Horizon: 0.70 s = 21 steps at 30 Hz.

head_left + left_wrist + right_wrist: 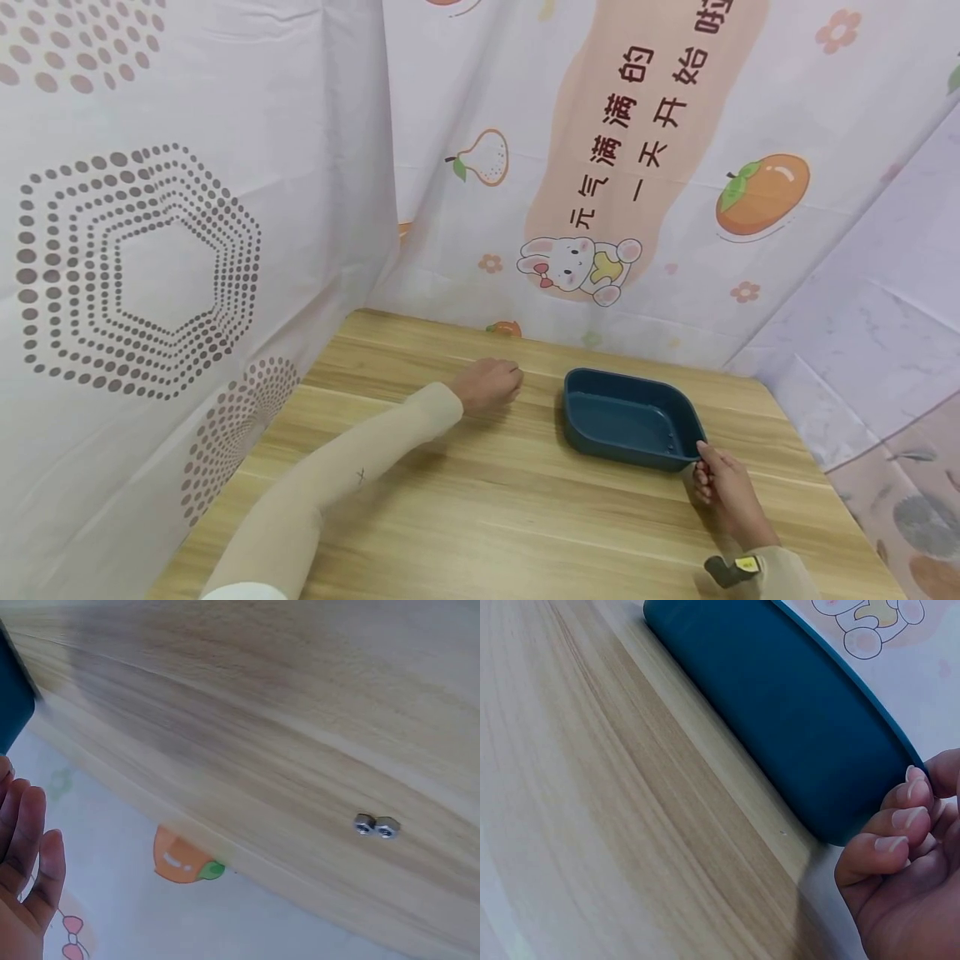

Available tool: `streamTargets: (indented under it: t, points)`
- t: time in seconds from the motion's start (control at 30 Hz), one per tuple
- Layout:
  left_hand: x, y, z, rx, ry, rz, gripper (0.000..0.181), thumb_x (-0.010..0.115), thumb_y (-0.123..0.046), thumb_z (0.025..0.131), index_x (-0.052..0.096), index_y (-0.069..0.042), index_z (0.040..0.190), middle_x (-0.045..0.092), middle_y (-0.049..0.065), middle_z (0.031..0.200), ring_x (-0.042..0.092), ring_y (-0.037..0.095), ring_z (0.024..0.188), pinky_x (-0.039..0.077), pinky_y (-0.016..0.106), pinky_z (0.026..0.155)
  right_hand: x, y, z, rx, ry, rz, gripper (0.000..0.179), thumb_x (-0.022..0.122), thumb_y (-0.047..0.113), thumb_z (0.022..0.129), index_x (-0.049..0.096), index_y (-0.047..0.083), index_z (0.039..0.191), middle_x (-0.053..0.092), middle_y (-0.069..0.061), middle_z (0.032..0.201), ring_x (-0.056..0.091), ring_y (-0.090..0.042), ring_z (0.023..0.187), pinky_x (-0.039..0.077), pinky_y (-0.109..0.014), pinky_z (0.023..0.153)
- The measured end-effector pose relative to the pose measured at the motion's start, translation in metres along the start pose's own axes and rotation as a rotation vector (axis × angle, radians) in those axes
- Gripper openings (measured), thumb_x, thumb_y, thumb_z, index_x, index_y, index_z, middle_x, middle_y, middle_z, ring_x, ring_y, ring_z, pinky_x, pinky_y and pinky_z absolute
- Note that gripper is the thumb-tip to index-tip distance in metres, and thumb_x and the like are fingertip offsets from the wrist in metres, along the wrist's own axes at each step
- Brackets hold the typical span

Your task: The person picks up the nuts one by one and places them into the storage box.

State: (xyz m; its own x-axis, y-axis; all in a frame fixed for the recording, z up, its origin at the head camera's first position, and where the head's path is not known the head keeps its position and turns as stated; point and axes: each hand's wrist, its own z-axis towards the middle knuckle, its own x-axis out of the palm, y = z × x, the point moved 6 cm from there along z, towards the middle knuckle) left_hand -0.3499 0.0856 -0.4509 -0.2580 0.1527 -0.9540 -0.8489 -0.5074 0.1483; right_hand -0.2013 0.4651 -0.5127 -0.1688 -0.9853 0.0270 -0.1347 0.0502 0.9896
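A dark teal rounded rectangular tray [626, 454] rests on the wooden table. At its near right corner, my right hand [723, 487] pinches the rim; the curled fingers [877, 855] lie against the outer wall in the right wrist view. A few tiny pieces [670, 442] lie inside, too small to tell. My left hand [487, 383] is low over the table, left of the tray. In the left wrist view its fingers [30, 825] are bent, and whether the fingertips hold something is hidden. Two metal hex nuts [375, 826] lie side by side on the wood.
The light wooden table [480, 517] meets a printed cloth [465, 275] with a rabbit and fruit at its back edge. Another cloth [300, 208] hangs along the left side. A pale cloth [862, 333] hangs on the right.
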Motion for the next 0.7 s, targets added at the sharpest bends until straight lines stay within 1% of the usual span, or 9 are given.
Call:
streamTargets:
  t: [0.07, 0.17, 0.27, 0.33, 0.47, 0.53, 0.7]
  points:
    - [0.000, -0.001, 0.003, 0.010, -0.021, 0.001, 0.016, 0.057, -0.016, 0.105, 0.071, -0.010, 0.100, 0.062, -0.005, 0.085, 0.048, 0.005, 0.067, 0.044, 0.015, 0.061, 0.000, 0.001, 0.000, -0.001, 0.001, 0.001, 0.042, 0.045, 0.036, 0.111, 0.050, 0.012, 0.077, 0.047, 0.005, 0.063, 0.042, -0.008, 0.051, 0.038, -0.022, 0.048]
    - [0.000, -0.003, 0.007, 0.028, -0.057, 0.032, 0.015, 0.058, -0.015, 0.104, 0.070, -0.011, 0.096, 0.061, -0.004, 0.082, 0.047, 0.005, 0.065, 0.044, 0.017, 0.058, 0.001, 0.003, 0.000, -0.005, 0.002, 0.000, 0.042, 0.046, 0.036, 0.111, 0.050, 0.012, 0.077, 0.047, 0.005, 0.064, 0.042, -0.007, 0.051, 0.038, -0.021, 0.048]
    - [0.001, -0.006, 0.012, 0.042, -0.071, 0.058, 0.016, 0.058, -0.016, 0.103, 0.071, -0.011, 0.095, 0.058, -0.005, 0.079, 0.044, 0.005, 0.063, 0.041, 0.017, 0.056, 0.001, 0.003, 0.000, -0.005, 0.006, 0.002, 0.042, 0.046, 0.036, 0.111, 0.050, 0.012, 0.077, 0.047, 0.005, 0.064, 0.042, -0.007, 0.051, 0.038, -0.021, 0.048]
    - [0.001, -0.009, 0.015, 0.049, -0.066, 0.064, 0.016, 0.058, -0.016, 0.103, 0.072, -0.011, 0.096, 0.058, -0.005, 0.079, 0.043, 0.005, 0.063, 0.040, 0.017, 0.055, 0.000, 0.003, 0.001, -0.003, 0.009, 0.003, 0.042, 0.045, 0.036, 0.111, 0.050, 0.012, 0.077, 0.047, 0.005, 0.064, 0.042, -0.007, 0.051, 0.038, -0.021, 0.048]
    - [0.002, -0.014, 0.021, 0.048, -0.023, 0.054, 0.018, 0.056, -0.018, 0.105, 0.072, -0.012, 0.101, 0.059, -0.006, 0.084, 0.045, 0.005, 0.066, 0.040, 0.016, 0.057, 0.000, 0.001, 0.000, 0.000, 0.010, 0.004, 0.042, 0.045, 0.035, 0.111, 0.050, 0.012, 0.077, 0.047, 0.005, 0.064, 0.042, -0.007, 0.051, 0.038, -0.021, 0.048]
    - [0.002, -0.017, 0.024, 0.053, -0.014, 0.051, 0.018, 0.056, -0.019, 0.105, 0.072, -0.013, 0.103, 0.060, -0.006, 0.086, 0.047, 0.005, 0.068, 0.042, 0.016, 0.059, 0.000, 0.000, 0.000, 0.001, 0.006, 0.000, 0.042, 0.045, 0.036, 0.111, 0.050, 0.012, 0.077, 0.047, 0.005, 0.064, 0.042, -0.007, 0.051, 0.038, -0.021, 0.048]
    - [0.003, -0.024, 0.032, 0.066, -0.029, 0.046, 0.016, 0.057, -0.020, 0.104, 0.071, -0.013, 0.102, 0.060, -0.005, 0.087, 0.049, 0.008, 0.070, 0.043, 0.019, 0.061, 0.001, 0.000, 0.000, 0.004, 0.001, -0.007, 0.042, 0.045, 0.035, 0.111, 0.050, 0.013, 0.076, 0.047, 0.005, 0.064, 0.042, -0.007, 0.051, 0.038, -0.021, 0.048]
